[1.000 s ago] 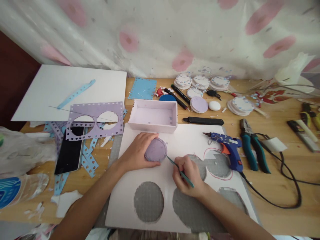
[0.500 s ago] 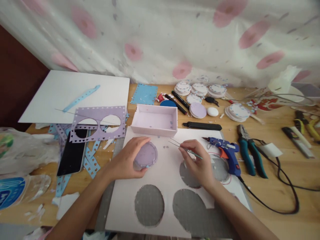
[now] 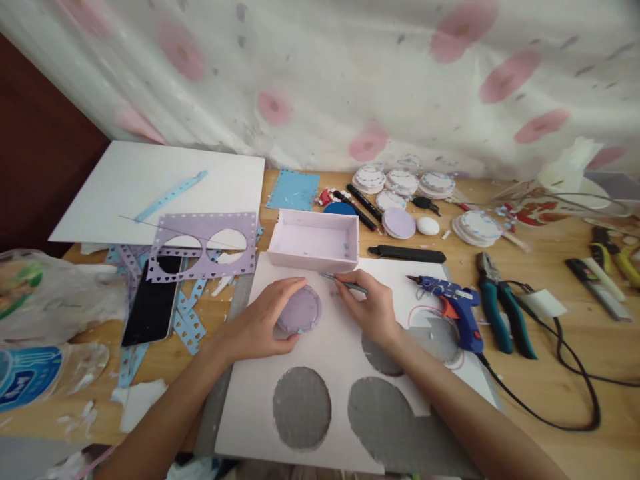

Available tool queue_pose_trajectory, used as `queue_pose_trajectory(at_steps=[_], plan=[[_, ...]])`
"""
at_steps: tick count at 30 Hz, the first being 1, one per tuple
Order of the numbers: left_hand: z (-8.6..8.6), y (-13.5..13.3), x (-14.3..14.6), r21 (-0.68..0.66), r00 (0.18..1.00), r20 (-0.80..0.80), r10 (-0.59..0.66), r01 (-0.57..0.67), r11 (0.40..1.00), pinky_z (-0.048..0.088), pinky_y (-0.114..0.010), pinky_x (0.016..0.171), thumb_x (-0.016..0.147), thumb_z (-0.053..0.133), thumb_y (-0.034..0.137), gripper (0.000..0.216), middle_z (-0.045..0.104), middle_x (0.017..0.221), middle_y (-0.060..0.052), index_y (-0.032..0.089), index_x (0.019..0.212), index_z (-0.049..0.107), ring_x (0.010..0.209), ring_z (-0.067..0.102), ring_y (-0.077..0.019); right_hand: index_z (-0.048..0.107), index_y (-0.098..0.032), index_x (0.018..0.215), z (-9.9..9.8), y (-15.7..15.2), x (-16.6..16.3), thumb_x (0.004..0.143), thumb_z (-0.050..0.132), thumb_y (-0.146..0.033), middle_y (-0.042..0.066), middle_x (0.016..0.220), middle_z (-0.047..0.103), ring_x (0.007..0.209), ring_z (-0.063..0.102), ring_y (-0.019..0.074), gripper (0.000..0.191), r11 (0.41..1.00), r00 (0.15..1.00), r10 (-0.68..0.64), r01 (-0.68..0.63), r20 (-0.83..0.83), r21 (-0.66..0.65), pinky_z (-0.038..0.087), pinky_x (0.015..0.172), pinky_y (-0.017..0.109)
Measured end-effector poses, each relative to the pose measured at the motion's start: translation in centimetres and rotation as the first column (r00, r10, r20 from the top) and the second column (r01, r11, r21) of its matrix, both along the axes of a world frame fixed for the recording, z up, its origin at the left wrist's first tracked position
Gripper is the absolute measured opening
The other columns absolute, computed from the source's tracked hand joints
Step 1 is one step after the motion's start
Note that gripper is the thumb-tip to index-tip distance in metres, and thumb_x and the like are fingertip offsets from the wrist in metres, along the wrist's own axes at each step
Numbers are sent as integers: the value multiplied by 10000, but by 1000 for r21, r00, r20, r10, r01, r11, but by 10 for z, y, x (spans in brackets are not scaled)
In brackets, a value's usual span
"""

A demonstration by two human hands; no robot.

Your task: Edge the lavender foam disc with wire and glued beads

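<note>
My left hand [image 3: 263, 323] curls round the left side of a round purple disc [image 3: 303, 309] with a scalloped edge, on the white board [image 3: 245, 407]. Small light-blue bits show at the disc's lower rim. In my right hand [image 3: 371, 308] a pair of thin tweezers [image 3: 327, 276] is pinched between thumb and fingers. Their tips point left, in front of a pale lilac open box [image 3: 314, 257]; whether they grip anything is too small to tell. Round holes in the board show a grey mat [image 3: 301, 408] beneath.
Right of the board's middle lie a blue glue gun [image 3: 453, 300] and teal-handled pliers [image 3: 495, 303]. Stacked white discs [image 3: 477, 228] and markers [image 3: 364, 203] stand behind. At left are a phone [image 3: 153, 303], punched purple paper [image 3: 205, 247] and a bottle [image 3: 50, 373].
My right hand has moved left and slightly up with the tweezers, bringing their tips near the box's front wall. My left hand still holds the purple disc; the view has shifted slightly.
</note>
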State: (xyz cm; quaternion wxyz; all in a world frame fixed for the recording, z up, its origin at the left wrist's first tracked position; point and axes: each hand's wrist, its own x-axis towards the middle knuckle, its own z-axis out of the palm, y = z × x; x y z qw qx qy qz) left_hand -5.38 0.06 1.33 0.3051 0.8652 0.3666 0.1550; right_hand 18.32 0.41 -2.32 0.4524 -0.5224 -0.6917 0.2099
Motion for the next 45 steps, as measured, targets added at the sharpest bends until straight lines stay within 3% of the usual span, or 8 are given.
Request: queue_pose_trajectory(at_steps=[7, 13, 18, 24, 29, 38, 42, 45], plan=[[5, -2, 4, 4, 999, 31, -9, 9, 1000, 345, -458, 1116, 764, 617, 189, 803, 360, 1456, -135, 239, 1450, 203, 1338, 378, -286, 662, -212, 883, 21, -18, 16, 825, 651, -245, 43, 843, 721, 778, 690, 180, 68, 992, 979, -128, 124, -161, -35, 583, 712, 323], [4, 0, 23, 13, 994, 22, -111, 111, 994, 340, -446, 1109, 730, 658, 198, 835, 395, 1439, -136, 225, 1446, 227, 1325, 383, -284, 664, -181, 837, 26, -36, 31, 773, 721, -282, 65, 823, 725, 663, 688, 167, 132, 960, 852, -274, 211, -446, -187, 595, 613, 301], [6, 5, 38, 17, 991, 92, -97, 96, 995, 317, -489, 1095, 681, 736, 462, 868, 412, 1427, -146, 224, 1406, 323, 1309, 382, -333, 657, -171, 800, 22, -37, 34, 760, 735, -301, 67, 788, 735, 618, 685, 160, 157, 936, 792, -327, 195, -516, -293, 594, 576, 288], [5, 10, 50, -93, 898, 385, 213, -192, 977, 417, -407, 986, 905, 511, 330, 183, 617, 1070, -76, 211, 993, 619, 1079, 548, -218, 629, -189, 803, 27, -42, 25, 799, 694, -251, 53, 766, 721, 648, 698, 166, 90, 973, 822, -225, 158, -524, -170, 593, 570, 280], [-7, 7, 53, -186, 878, 419, 231, -166, 969, 447, -396, 928, 897, 532, 300, 156, 634, 955, -70, 200, 924, 649, 997, 567, -210, 640, -210, 880, 21, -50, 18, 803, 661, -112, 54, 825, 714, 818, 711, 208, 127, 998, 909, -55, 56, -414, -9, 588, 675, 330], [-17, 5, 52, -250, 869, 418, 264, -170, 953, 476, -385, 847, 887, 541, 276, 119, 618, 902, -71, 187, 878, 619, 910, 573, -203, 623, -229, 1006, 20, -53, 14, 768, 618, 11, 71, 888, 725, 831, 708, 206, 338, 976, 977, 134, -102, -166, 192, 584, 648, 321], [-17, 5, 52, -254, 856, 443, 268, -167, 953, 472, -373, 839, 899, 527, 242, 123, 620, 889, -68, 181, 862, 627, 895, 578, -193, 619, -223, 1020, 22, -54, 13, 762, 619, 25, 80, 884, 717, 840, 703, 203, 358, 973, 974, 161, -129, -161, 191, 585, 651, 318], [-18, 5, 52, -241, 843, 470, 261, -162, 957, 469, -358, 825, 896, 530, 213, 110, 619, 884, -69, 173, 856, 625, 889, 577, -186, 629, -220, 991, 20, -56, 13, 771, 630, 4, 74, 883, 717, 850, 701, 207, 313, 988, 958, 108, -73, -267, 139, 580, 667, 328]])
